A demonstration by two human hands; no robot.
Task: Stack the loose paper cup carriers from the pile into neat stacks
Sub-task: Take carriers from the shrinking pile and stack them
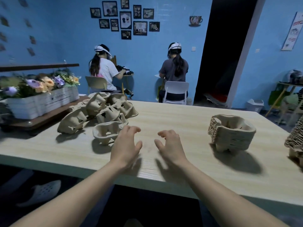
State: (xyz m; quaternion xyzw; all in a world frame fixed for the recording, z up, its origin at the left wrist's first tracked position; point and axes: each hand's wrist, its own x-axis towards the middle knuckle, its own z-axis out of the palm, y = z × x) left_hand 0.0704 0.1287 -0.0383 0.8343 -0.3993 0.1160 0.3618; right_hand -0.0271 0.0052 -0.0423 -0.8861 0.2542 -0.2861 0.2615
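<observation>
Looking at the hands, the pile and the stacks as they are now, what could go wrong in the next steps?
1. The nearest loose carrier sits beside the left hand and close to the tangled pile; pulling it carelessly may drag its neighbours along.
2. The finished stack already looks uneven at its side; adding another carrier off-centre could tilt it.
3. A second stack stands at the right edge of the view, partly cut off, so its footing cannot be judged.

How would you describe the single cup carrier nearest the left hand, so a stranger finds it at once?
Start at the light wooden table and find the loose pile of carriers at its left. The single carrier stands in front of it, beside the left hand. Unlike the tumbled ones, it sits upright and alone.
</observation>
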